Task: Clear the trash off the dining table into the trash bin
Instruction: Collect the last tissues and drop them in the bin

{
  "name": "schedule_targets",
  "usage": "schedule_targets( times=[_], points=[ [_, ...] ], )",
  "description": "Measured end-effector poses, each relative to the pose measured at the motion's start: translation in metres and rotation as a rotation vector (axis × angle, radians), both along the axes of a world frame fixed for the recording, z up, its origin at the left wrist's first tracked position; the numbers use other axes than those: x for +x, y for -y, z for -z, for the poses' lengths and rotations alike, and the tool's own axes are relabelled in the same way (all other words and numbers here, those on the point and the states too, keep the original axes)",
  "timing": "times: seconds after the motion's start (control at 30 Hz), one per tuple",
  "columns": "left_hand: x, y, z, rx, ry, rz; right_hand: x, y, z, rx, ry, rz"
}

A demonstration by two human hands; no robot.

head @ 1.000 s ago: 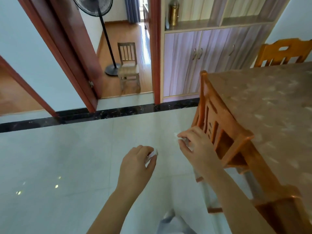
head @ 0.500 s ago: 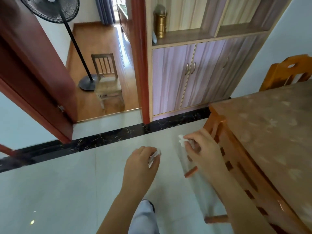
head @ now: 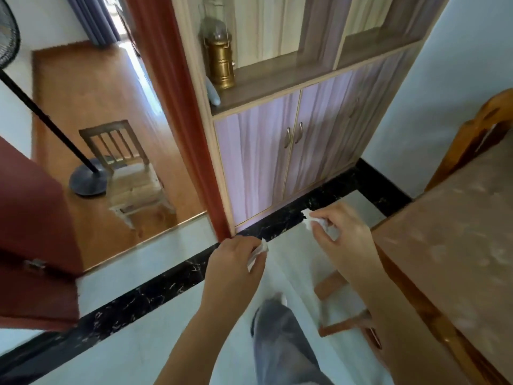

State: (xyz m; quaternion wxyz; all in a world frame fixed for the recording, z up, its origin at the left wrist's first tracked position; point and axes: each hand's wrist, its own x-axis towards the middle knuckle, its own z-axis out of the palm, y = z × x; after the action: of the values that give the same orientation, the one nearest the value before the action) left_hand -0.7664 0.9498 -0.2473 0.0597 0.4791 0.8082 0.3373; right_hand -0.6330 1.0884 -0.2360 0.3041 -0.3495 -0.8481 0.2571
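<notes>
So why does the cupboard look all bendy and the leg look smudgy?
Head view: the wide-angle lens tilts the cupboard and door frame; the grey trouser leg is smeared, likely motion blur; sunlight glares on the wooden floor.

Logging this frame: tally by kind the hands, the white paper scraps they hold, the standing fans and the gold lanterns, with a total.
hands: 2 (left hand, right hand)
white paper scraps: 2 (left scrap pinched in the left hand, right scrap pinched in the right hand)
standing fan: 1
gold lantern: 1
total: 6
</notes>
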Motion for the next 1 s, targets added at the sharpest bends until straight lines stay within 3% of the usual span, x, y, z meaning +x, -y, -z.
schedule_targets(
  times=[0.33, 1.0],
  points=[
    [-0.073, -0.243, -0.03, 0.063, -0.125, 0.341, -0.037, -0.205, -0.018, 0.03, -0.074, 0.289],
    [-0.074, -0.662, -0.031, 0.203, -0.028, 0.995, -0.028, -0.486, -0.016, 0.058, -0.017, 0.935]
  ],
)
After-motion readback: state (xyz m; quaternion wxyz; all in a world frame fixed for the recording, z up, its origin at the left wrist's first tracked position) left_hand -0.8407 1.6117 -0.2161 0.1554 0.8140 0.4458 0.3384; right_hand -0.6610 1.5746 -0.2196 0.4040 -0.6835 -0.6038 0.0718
